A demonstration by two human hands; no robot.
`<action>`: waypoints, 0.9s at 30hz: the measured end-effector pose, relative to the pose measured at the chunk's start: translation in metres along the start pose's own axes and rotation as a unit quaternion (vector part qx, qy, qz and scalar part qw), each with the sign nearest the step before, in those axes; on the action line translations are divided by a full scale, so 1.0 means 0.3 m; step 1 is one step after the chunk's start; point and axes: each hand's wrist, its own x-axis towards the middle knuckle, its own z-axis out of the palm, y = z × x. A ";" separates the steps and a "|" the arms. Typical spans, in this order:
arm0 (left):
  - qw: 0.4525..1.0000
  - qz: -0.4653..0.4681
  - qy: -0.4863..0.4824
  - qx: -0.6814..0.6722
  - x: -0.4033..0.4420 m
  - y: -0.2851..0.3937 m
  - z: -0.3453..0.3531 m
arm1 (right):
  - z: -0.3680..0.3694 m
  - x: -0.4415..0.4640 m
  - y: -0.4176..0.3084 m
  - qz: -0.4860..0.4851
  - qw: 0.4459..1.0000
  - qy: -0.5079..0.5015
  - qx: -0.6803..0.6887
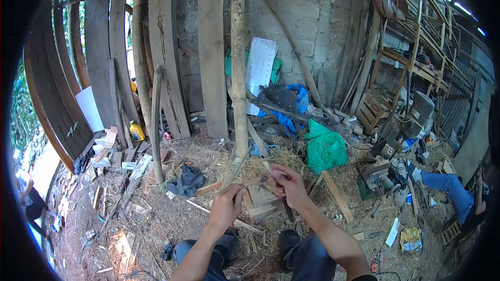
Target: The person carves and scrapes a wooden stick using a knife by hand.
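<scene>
1. Above the wood (262, 212), one small pale piece (267, 167) sticks up from the right hand (292, 188), whose fingers curl almost closed on it.
2. Left hand (223, 212): thumb and finger close together; can't tell if they hold anything.
3. What is done or left doesn't show.
4. Near or farther: one dark strip (288, 211), two shoes (226, 243), one green bag (326, 149), one yellow jug (136, 131).
</scene>
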 end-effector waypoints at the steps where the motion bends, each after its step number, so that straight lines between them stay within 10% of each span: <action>1: 1.000 0.010 0.001 -0.001 0.000 -0.007 -0.003 | -0.014 0.005 -0.013 0.013 0.999 0.031 0.003; 16: 0.997 -0.027 -0.063 -0.040 -0.012 0.024 -0.018 | -0.090 0.003 -0.068 0.027 0.999 0.024 -0.041; 24: 0.996 -0.073 -0.034 -0.037 -0.005 -0.029 -0.101 | -0.301 0.036 -0.147 -0.084 0.969 0.229 0.031; 27: 0.996 -0.091 -0.015 -0.008 -0.004 -0.028 -0.061 | -0.178 0.003 -0.110 -0.042 0.989 0.137 -0.031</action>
